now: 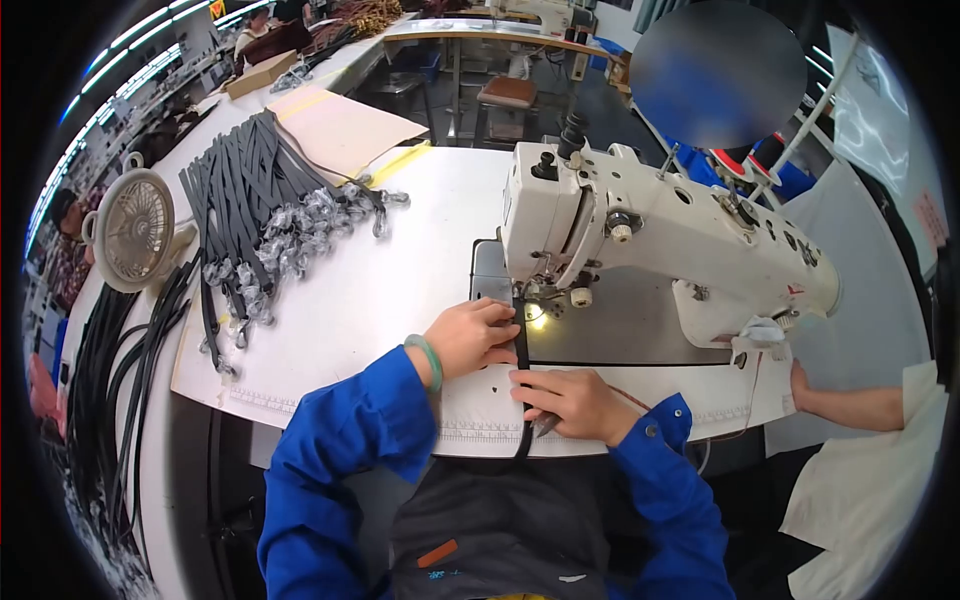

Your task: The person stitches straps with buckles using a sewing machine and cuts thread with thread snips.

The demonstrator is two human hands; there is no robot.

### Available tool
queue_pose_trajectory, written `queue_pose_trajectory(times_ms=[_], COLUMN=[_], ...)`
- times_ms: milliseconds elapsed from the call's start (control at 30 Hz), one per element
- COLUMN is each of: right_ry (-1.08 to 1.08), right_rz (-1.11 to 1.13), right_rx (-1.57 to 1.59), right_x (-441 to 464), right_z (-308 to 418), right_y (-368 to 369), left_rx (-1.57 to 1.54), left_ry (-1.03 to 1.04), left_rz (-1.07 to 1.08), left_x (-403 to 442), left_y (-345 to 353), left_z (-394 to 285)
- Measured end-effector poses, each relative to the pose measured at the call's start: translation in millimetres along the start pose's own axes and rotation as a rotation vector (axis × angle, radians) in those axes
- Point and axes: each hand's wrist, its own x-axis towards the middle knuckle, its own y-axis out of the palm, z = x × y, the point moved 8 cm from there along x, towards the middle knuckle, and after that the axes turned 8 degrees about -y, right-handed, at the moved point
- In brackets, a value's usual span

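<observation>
A narrow black strap (522, 375) runs from under the needle area of a white sewing machine (600, 215) down over the table's front edge. My left hand (470, 340), with a green bangle at the wrist, has its bent fingers on the strap's left side, just in front of the needle area. My right hand (580, 405) pinches the strap from the right, lower down. A small grey pointed tool (546, 425) shows under my right fingers; its kind is partly hidden. The machine's lamp lights the plate beside the strap.
Grey straps with plastic-wrapped ends (250, 200) are heaped at the left, by a small fan (137, 230). Long black straps (110, 400) hang over the left edge. Another person's arm (850, 405) rests at the table's right end. A stool (507, 95) stands behind.
</observation>
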Motion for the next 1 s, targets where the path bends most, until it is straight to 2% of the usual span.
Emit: queue_pose_trajectory(times_ms=[67, 100, 200, 233, 333, 400, 467, 500, 567, 667, 833, 1000], right_ry=[0.001, -0.063, -0.236, -0.234, 0.628, 0.152, -0.271, -0.430, -0.588, -0.693, -0.749, -0.648], right_rz=[0.017, -0.060, -0.009, -0.191, -0.322, -0.160, -0.494, -0.573, -0.510, -0.362, -0.251, -0.224], right_rx=[-0.007, -0.020, -0.351, -0.302, 0.795, 1.498, 1.738, 1.797, 1.795, 1.756, 1.722, 1.647], right_x=[-1, -2, -7, -5, 6, 25, 34, 36, 47, 60, 70, 72], right_z=[2, 5, 33, 40, 35, 63, 70, 76, 102, 136, 153, 143], right_y=[-2, -6, -34, -56, -101, -129, -165, -179, -192, -200, -197, -190], left_rx=[0.016, 0.020, 0.033, 0.043, 0.036, 0.018, 0.006, -0.005, 0.007, 0.000, 0.021, 0.013], left_ry=[-0.015, -0.011, 0.009, 0.018, 0.011, 0.007, 0.004, 0.004, 0.014, 0.017, 0.007, 0.009], left_rz=[0.015, 0.019, -0.003, -0.008, 0.005, 0.011, 0.025, 0.025, 0.015, 0.023, 0.039, 0.046], left_x=[-2, 0, 0, 1, 1, 0, 2, 3, 3, 5, 5, 7], left_y=[0, 0, 1, 1, 0, 3, 1, 0, -2, -1, 0, 0], left_z=[1, 1, 1, 0, -1, -1, -1, -2, -4, -7, -6, -7])
